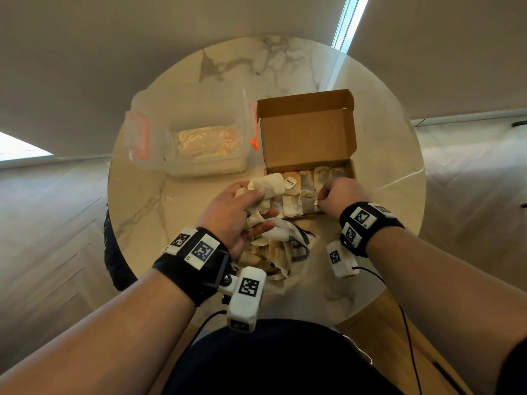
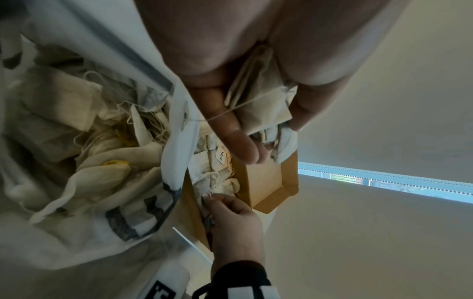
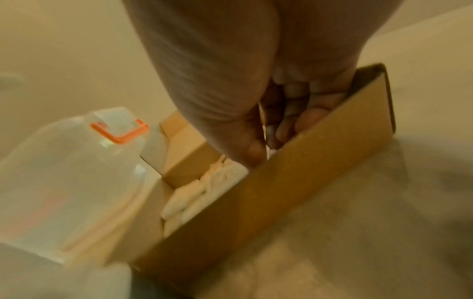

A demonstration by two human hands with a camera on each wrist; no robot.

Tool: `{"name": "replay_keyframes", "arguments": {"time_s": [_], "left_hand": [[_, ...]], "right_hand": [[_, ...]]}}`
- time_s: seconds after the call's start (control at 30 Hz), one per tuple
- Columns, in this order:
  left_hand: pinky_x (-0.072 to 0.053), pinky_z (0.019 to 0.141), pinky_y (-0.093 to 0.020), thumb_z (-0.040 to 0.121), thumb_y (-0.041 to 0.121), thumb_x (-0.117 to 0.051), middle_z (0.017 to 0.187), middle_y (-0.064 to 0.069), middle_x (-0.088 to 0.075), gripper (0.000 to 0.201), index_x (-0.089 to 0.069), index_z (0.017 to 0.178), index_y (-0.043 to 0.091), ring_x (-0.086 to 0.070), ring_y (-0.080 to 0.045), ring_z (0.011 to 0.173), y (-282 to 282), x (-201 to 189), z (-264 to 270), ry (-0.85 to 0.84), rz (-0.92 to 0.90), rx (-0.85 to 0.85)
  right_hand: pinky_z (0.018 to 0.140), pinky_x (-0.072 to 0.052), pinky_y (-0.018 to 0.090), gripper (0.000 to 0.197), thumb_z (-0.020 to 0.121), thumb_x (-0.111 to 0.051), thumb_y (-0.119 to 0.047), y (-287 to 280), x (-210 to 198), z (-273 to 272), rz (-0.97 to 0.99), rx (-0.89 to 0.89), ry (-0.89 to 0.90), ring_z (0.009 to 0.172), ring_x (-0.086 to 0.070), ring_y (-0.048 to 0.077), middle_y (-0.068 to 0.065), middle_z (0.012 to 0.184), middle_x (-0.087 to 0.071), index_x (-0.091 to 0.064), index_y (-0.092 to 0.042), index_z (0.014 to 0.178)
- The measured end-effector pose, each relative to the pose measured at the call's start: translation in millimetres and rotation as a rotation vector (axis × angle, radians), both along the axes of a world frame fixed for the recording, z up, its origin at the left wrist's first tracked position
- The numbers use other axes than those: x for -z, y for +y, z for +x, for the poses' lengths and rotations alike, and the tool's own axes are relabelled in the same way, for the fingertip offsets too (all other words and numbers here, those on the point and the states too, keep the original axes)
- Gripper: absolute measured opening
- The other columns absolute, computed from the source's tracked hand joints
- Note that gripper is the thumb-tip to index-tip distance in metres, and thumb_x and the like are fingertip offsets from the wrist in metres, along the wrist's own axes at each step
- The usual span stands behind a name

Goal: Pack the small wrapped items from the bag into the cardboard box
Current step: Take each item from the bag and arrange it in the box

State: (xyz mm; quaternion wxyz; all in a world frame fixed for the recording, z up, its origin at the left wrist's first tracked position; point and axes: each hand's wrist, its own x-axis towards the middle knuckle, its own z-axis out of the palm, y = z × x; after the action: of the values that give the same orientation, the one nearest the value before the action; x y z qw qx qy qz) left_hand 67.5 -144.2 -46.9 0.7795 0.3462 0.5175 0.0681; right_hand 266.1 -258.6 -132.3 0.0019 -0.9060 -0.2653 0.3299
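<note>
Tucking each sachet upright beside its neighbours is advised: a sachet [image 1: 315,201] is pinched by the right hand [image 1: 340,195] at the cardboard box [image 1: 308,129] front wall, while a bunch of sachets [image 1: 263,192] is clutched by the left hand [image 1: 236,215] above the bag [image 1: 285,252] just before the box.

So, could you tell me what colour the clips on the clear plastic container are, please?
Orange. The clips on the clear container show best in the head view.

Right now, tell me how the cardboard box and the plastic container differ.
The cardboard box is brown and opaque; the plastic container is clear with orange clips. The cardboard box holds rows of tea bags, the plastic container yellowish contents I cannot identify. Both sit on the marble table, side by side.
</note>
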Motion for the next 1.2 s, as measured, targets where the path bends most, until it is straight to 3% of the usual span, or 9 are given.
{"name": "replay_keyframes", "arguments": {"time_s": [0.1, 0.2, 0.3, 0.4, 0.57, 0.77, 0.97, 1.1, 1.2], "left_hand": [[-0.066, 0.063, -0.034, 0.099, 0.014, -0.070, 0.092, -0.009, -0.078, 0.022, -0.065, 0.120, 0.013, -0.076, -0.022, 0.082, -4, -1, 7, -0.026, -0.008, 0.018], [-0.062, 0.060, -0.031, 0.096, 0.015, -0.073, 0.098, -0.010, -0.077, 0.028, -0.065, 0.122, 0.013, -0.076, -0.021, 0.083, -8, -3, 17, -0.060, -0.011, 0.058], [-0.061, 0.062, -0.030, 0.096, 0.016, -0.073, 0.097, -0.008, -0.076, 0.022, -0.067, 0.117, 0.015, -0.075, -0.018, 0.081, -14, -7, 29, -0.106, -0.014, 0.098], [-0.062, 0.062, -0.030, 0.095, 0.018, -0.074, 0.095, -0.007, -0.077, 0.018, -0.068, 0.112, 0.015, -0.076, -0.019, 0.081, -17, -6, 38, -0.097, -0.021, 0.106], [-0.065, 0.062, -0.033, 0.100, 0.017, -0.068, 0.093, -0.012, -0.077, 0.015, -0.067, 0.113, 0.008, -0.075, -0.022, 0.077, -21, 2, 39, -0.038, -0.103, 0.036], [-0.063, 0.072, -0.036, 0.096, 0.003, -0.068, 0.105, -0.016, -0.075, 0.035, -0.063, 0.130, 0.005, -0.076, -0.024, 0.082, -19, 16, 26, 0.021, -0.129, -0.041], [-0.063, 0.068, -0.034, 0.097, 0.008, -0.068, 0.097, -0.011, -0.078, 0.020, -0.068, 0.117, 0.011, -0.076, -0.020, 0.078, -23, 14, 32, 0.020, -0.102, -0.046], [-0.063, 0.064, -0.031, 0.098, 0.023, -0.071, 0.091, -0.007, -0.078, 0.020, -0.069, 0.114, 0.011, -0.073, -0.017, 0.073, -32, 4, 48, -0.010, -0.085, 0.023], [-0.062, 0.066, -0.031, 0.095, 0.020, -0.075, 0.093, -0.008, -0.076, 0.023, -0.070, 0.115, 0.011, -0.073, -0.017, 0.074, -38, 0, 56, -0.033, -0.034, 0.070]], "right_hand": [[0.074, -0.055, 0.031, 0.014, 0.097, -0.067, -0.038, -6, -24, -1, 0.282, 0.071, 0.061, 0.085, -0.065, 0.015, -0.003, 0.093, -0.072, -0.075, -0.026, 0.099], [0.075, -0.058, 0.032, 0.028, 0.101, -0.061, -0.046, -10, -63, -8, 0.612, 0.303, 0.491, 0.086, -0.070, 0.017, 0.000, 0.096, -0.076, -0.077, -0.023, 0.103], [0.071, -0.060, 0.031, 0.024, 0.099, -0.069, -0.032, -18, -87, -13, 0.740, 0.490, 0.878, 0.084, -0.071, 0.019, 0.006, 0.100, -0.076, -0.076, -0.014, 0.113], [0.066, -0.060, 0.029, 0.017, 0.096, -0.072, -0.015, -31, -91, -8, 0.834, 0.560, 0.837, 0.082, -0.073, 0.020, 0.005, 0.093, -0.077, -0.072, -0.012, 0.113], [0.073, -0.063, 0.030, 0.011, 0.094, -0.071, -0.002, -59, -79, 25, 0.980, 0.749, 0.640, 0.086, -0.075, 0.023, 0.007, 0.087, -0.078, -0.073, -0.011, 0.101], [0.090, -0.063, 0.042, 0.010, 0.090, -0.079, -0.011, -81, -56, 50, 0.855, 0.682, 0.391, 0.098, -0.077, 0.024, 0.008, 0.098, -0.078, -0.078, -0.017, 0.098], [0.087, -0.063, 0.033, 0.007, 0.088, -0.081, -0.025, -71, -64, 44, 0.768, 0.325, 0.250, 0.090, -0.073, 0.007, -0.009, 0.090, -0.077, -0.078, -0.031, 0.091], [0.087, -0.059, 0.022, 0.010, 0.089, -0.080, -0.022, -64, -82, 19, 0.925, 0.030, 0.204, 0.102, -0.068, 0.006, -0.012, 0.108, -0.071, -0.079, -0.023, 0.099], [0.088, -0.059, 0.022, 0.014, 0.088, -0.080, -0.015, -60, -85, 1, 0.960, -0.137, 0.237, 0.105, -0.068, 0.009, -0.008, 0.112, -0.067, -0.080, -0.016, 0.103]]}}
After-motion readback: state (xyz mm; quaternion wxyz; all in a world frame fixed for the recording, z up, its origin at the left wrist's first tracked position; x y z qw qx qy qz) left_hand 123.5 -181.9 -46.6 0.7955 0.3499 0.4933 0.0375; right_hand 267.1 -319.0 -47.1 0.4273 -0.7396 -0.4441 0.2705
